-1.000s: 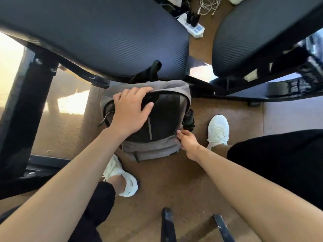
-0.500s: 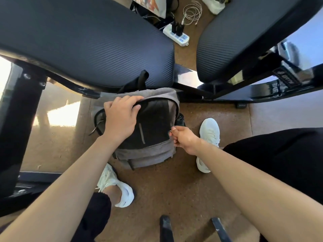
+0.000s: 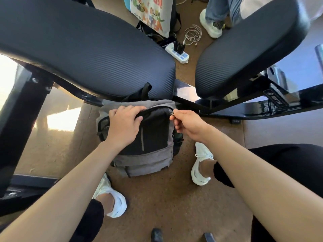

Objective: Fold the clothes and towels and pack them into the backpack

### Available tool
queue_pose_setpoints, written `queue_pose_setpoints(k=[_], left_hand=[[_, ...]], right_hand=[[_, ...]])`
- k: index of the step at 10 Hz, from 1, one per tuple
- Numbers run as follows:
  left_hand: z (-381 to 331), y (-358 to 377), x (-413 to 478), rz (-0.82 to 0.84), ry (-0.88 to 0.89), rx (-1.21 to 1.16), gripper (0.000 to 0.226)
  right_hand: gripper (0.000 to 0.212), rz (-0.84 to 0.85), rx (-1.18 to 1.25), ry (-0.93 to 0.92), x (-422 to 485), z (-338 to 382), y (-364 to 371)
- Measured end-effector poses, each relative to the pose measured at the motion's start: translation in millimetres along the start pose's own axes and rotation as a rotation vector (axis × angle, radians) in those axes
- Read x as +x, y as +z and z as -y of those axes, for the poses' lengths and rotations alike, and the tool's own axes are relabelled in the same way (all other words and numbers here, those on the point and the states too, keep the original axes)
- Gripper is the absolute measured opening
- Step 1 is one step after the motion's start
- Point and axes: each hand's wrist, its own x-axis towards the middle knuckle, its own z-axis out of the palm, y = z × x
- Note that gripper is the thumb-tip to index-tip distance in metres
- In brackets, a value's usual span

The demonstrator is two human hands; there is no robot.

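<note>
A grey and black backpack [image 3: 150,154] stands upright on the brown floor between my feet, its top tucked under a chair seat. My left hand [image 3: 125,124] grips the top edge of its black front panel, fingers curled over the zip line. My right hand [image 3: 187,123] pinches the zip pull [image 3: 172,114] at the bag's upper right corner. No clothes or towels are in sight.
Two dark ribbed chair seats [image 3: 97,55] [image 3: 248,49] hang over the bag. Behind them lie a white power strip [image 3: 177,53], a coiled cable [image 3: 192,34], a printed bag [image 3: 150,13] and another person's shoe [image 3: 210,27]. My white shoes [image 3: 111,199] [image 3: 201,165] flank the backpack.
My right hand has travelled up the bag's right side from the lower corner to the top right corner with the zip pull. My left hand stays at the top edge. The view tilted up.
</note>
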Motion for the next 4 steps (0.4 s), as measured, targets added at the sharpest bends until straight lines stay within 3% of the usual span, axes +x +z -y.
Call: queue_pose_setpoints(k=[2,4], left_hand=[[-6.8,-8.5,-6.6,0.008,-0.029,-0.057,0.038],[-25.6,-26.1,-51.3,-0.101,-0.046,-0.163,0.037]], right_hand=[[0.034,-0.22,-0.143,0.039,-22.8,-21.1,-7.7],[0.016,-0.198,-0.323,0.067,-51.4,-44.7,-14.8]])
